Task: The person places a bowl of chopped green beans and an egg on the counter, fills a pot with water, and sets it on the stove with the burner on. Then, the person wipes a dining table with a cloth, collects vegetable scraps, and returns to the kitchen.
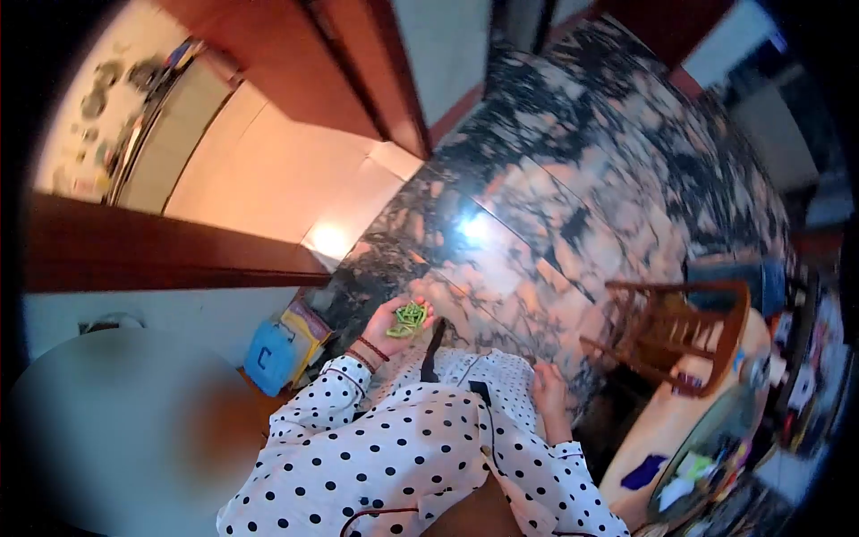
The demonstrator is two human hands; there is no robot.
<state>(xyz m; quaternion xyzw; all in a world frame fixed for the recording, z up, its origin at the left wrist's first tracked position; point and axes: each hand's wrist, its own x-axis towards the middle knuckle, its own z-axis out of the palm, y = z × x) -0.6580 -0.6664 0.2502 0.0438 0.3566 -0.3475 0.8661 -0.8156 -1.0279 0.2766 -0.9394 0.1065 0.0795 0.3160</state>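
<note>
My left hand (390, 331) is held out palm up in front of my body, its fingers curled around a small heap of green cut pieces (408, 319). Dark beaded bracelets (365, 352) circle that wrist. On the other side, my right hand (550, 394) hangs low beside the dotted white clothing (403, 447); nothing can be seen in it, and its fingers are too small and dim to tell their shape.
Dark and pink marble floor (555, 242) stretches ahead. To the left, a doorway opens onto a lit room with pale floor (268, 179). A blue box (271, 358) stands by the left wall. At right are a wooden chair (729, 340) and a cluttered table (640, 438).
</note>
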